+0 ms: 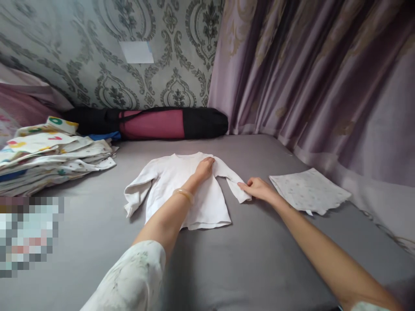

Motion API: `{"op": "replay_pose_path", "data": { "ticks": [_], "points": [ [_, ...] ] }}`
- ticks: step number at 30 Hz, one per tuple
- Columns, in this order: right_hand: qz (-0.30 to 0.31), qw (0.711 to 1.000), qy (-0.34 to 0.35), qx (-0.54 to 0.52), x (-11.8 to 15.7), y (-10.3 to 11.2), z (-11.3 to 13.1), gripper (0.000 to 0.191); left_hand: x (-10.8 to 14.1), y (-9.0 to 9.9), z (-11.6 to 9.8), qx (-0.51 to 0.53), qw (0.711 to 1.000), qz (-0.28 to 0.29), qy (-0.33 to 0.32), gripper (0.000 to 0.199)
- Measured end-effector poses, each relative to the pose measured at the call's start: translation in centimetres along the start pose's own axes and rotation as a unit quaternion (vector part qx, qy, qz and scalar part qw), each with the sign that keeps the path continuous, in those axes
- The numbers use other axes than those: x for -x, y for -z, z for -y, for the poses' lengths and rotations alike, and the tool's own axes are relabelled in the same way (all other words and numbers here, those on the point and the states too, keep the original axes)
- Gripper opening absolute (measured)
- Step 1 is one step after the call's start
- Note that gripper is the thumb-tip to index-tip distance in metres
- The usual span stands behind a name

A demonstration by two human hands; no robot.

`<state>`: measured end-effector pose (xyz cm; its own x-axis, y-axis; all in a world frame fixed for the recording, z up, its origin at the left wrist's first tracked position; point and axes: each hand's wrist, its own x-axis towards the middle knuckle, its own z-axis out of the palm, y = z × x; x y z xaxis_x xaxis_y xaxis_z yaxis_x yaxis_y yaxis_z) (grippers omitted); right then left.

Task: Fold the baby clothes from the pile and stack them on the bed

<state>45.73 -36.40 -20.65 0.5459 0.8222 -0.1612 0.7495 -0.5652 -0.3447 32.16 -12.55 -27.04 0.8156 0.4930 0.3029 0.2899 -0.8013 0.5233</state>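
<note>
Gap between shirt (175, 172) and clothes pile (55, 151)

Patterned wallpaper (171, 26) beside purple curtains (275, 65)

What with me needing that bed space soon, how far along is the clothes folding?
Partway, it seems. The pile of clothes already looks folded and stacked. In hand is the white top, laid out with both sleeves spread, the left hand at its shoulder, the right hand at a sleeve. Folding that top is left; whether the spotted cloth is finished, I can't tell.
</note>
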Motion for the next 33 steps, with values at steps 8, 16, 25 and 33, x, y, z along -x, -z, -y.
{"op": "replay_pose_path", "data": {
  "ticks": [8,16,25,33],
  "points": [
    [0.053,0.998,0.023,-0.033,-2.1,0.3,0.5,0.025,0.0,-0.8,1.2,0.047,0.998,-0.028,0.026,0.050],
    [-0.198,0.927,0.168,0.271,-3.3,4.4,-0.4,0.029,0.0,-1.1,1.4,0.025,0.999,-0.034,-0.004,0.046],
    [-0.081,0.885,0.215,0.404,-3.3,1.3,-3.2,0.034,0.3,-0.3,0.1,-0.051,0.999,-0.004,-0.012,0.039],
    [0.049,0.954,0.036,0.293,-5.3,4.0,-2.6,0.044,0.4,-0.3,-0.1,-0.077,0.997,0.008,-0.001,0.040]
  ]
}}
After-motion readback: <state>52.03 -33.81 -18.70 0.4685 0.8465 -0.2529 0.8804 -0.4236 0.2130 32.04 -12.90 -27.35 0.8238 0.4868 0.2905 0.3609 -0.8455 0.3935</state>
